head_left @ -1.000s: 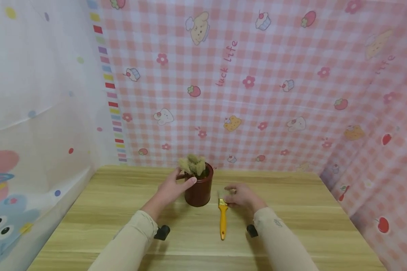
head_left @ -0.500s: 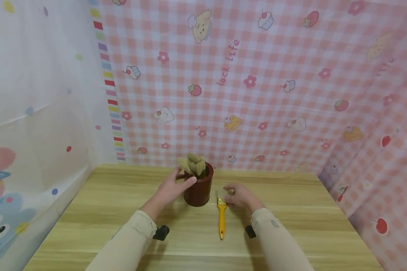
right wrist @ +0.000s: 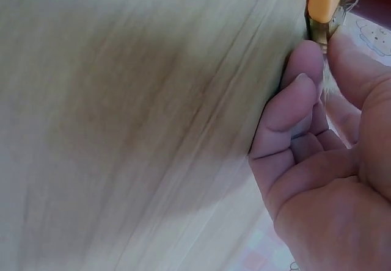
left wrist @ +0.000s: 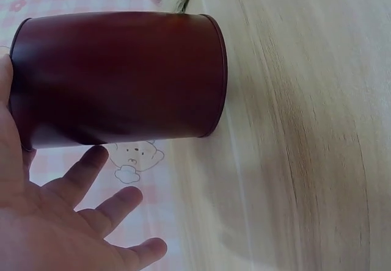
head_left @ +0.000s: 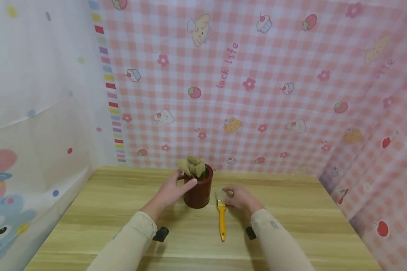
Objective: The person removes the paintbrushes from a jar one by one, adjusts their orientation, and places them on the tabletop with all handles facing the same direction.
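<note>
A dark red cylindrical pot [head_left: 197, 194] stands upright on the table, with pale fluffy tufts [head_left: 192, 165] rising from its mouth. My left hand [head_left: 171, 190] holds the pot at its rim, thumb over the near side. In the left wrist view the other fingers [left wrist: 119, 209] spread away from its wall. Just right of the pot, a paintbrush [head_left: 222, 220] has its yellow handle towards me. My right hand [head_left: 239, 197] pinches it between thumb and fingers at the bristle end. The right wrist view shows the fingertips [right wrist: 305, 60] right by the metal ferrule [right wrist: 319, 32], partly covering the bristles.
The wood-grain table [head_left: 278, 241] ends at a pink checked cloth [head_left: 271, 101] behind the pot. A white patterned cloth [head_left: 54, 94] hangs at the left, and more checked cloth on the right. Small black pieces [head_left: 161, 234] sit at both wrists.
My right hand and the brush's bristle end have shifted slightly left, towards the pot. The left hand keeps its hold on the rim. The head view moves a little.
</note>
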Tool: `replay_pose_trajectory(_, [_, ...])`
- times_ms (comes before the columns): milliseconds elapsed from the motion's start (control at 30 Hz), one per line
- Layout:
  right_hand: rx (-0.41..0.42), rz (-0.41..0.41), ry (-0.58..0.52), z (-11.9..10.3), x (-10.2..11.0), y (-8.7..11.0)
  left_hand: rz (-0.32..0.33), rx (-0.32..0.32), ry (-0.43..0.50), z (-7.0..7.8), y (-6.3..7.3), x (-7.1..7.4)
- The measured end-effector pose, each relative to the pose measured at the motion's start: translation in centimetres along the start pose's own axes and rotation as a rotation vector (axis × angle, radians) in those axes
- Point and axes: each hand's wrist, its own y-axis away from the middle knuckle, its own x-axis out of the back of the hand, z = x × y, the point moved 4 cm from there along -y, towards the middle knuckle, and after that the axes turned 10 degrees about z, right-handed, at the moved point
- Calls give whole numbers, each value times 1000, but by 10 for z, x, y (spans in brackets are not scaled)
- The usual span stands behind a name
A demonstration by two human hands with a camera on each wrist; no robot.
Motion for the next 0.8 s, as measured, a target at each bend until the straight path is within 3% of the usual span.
replay_pose_trajectory(233, [40, -22, 24, -4, 20, -3, -10, 39, -35, 0, -2, -6])
replay_pose_trajectory(333, [82, 14, -3, -23, 37, -11, -5, 38, -13, 0, -3, -4])
replay_pose_trajectory(467, [184, 76, -85, -67, 50, -21, -4, 32, 29, 0, -3, 1])
replay_pose_trajectory(633, [278, 34, -167, -114, 41, -25, -24, 22, 60, 1, -3, 4])
replay_pose_trajectory(800, [296, 30, -152, -128, 27, -28, -22, 24, 62, 0, -3, 6])
